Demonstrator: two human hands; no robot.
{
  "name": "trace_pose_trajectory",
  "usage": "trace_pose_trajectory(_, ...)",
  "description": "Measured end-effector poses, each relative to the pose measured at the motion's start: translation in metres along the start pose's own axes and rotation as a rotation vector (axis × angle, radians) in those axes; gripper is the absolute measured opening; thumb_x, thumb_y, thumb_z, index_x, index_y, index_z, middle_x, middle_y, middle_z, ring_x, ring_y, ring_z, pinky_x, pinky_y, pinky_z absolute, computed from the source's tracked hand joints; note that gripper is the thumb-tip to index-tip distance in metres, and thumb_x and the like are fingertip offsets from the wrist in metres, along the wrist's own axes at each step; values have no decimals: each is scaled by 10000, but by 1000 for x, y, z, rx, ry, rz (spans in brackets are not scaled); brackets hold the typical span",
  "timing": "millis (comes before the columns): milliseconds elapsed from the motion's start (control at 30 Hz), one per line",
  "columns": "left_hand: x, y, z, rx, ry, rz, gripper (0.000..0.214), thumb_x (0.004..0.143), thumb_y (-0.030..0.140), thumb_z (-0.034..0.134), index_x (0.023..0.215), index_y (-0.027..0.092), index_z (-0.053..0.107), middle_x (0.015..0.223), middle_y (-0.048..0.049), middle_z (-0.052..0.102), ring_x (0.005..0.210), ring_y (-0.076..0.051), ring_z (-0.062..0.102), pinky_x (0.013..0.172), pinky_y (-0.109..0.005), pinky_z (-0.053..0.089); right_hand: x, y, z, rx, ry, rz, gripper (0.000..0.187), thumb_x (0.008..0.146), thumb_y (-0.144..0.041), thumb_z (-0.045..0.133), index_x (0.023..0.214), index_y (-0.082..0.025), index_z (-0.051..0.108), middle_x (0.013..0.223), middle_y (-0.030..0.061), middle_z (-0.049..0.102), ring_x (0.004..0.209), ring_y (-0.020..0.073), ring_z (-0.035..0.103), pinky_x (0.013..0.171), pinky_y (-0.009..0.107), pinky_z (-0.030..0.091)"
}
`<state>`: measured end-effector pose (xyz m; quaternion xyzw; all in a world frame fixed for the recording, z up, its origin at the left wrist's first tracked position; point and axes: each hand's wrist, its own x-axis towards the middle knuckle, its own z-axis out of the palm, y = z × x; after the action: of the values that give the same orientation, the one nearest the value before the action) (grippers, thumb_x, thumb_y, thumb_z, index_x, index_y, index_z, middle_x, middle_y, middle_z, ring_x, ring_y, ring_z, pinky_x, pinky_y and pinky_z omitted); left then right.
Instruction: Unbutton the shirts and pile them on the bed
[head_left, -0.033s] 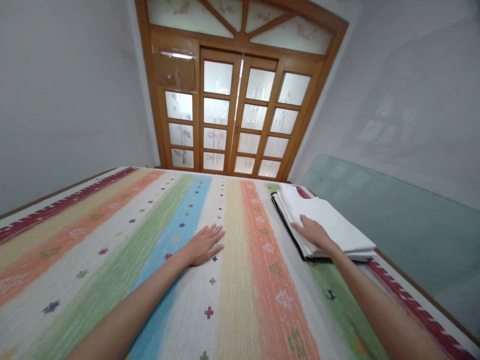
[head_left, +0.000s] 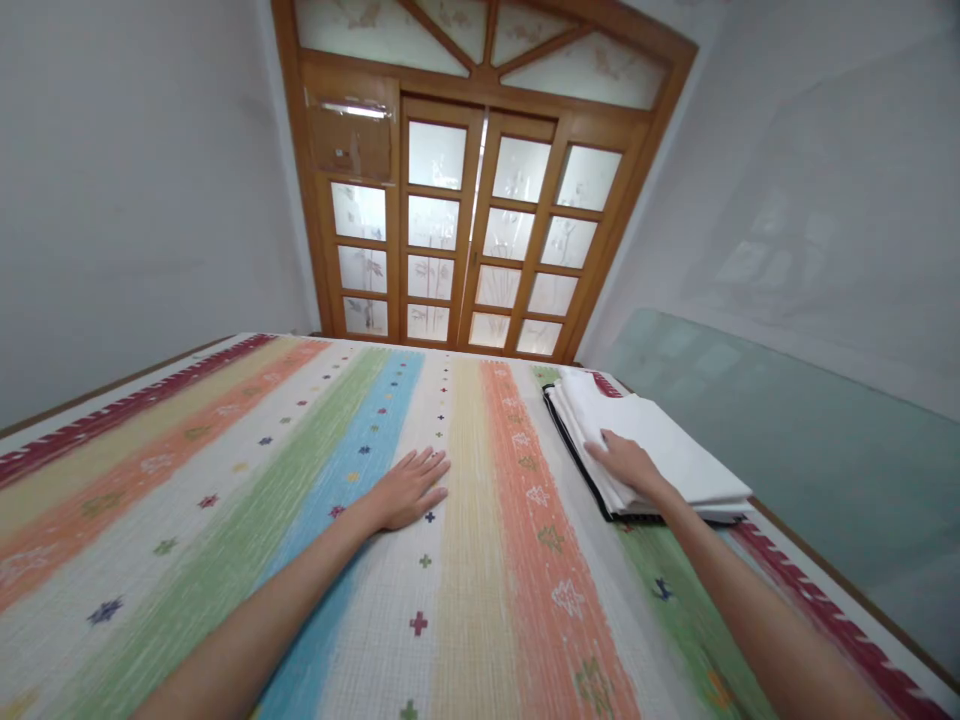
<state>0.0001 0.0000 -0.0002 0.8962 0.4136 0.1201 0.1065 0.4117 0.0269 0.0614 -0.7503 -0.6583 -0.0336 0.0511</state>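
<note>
The left hand [head_left: 409, 490] lies palm down on a striped cloth [head_left: 225, 520], fingers [head_left: 431, 462] straight, slightly spread and holding nothing. The right hand [head_left: 628, 463] rests flat on the near left part of a white folded stack [head_left: 675, 450], fingers extended and not gripping. The stack sits on something black [head_left: 581, 462] near the cloth's far right edge, well apart from the left hand. The cloth covers a wide flat surface in bands of red, orange, green, blue and yellow with small motifs. Beyond stands a wooden door [head_left: 480, 230] with frosted panes, between pale walls. A greenish panel [head_left: 787, 430] leans along the right wall.
</note>
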Motion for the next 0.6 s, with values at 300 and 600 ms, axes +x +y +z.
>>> trace_pose_trajectory(300,0,1,1,27,-2,1,663,952,601,231,1468,202,349,1545,-107,275,1447,-249,204,1162,-429,133,4,-23,-25,-177,0,112,355,885,-288,465,1111,-72,633,1103,239,650,993,306,648,762,341,464)
trace_pose_trajectory(600,1,1,1,7,23,-1,664,939,604,268,1448,193,385,1531,-115,313,1440,-276,217,1155,-444,157,4,-31,-68,-142,134,187,351,855,-157,453,1128,-74,658,1093,235,664,996,324,646,772,353,475)
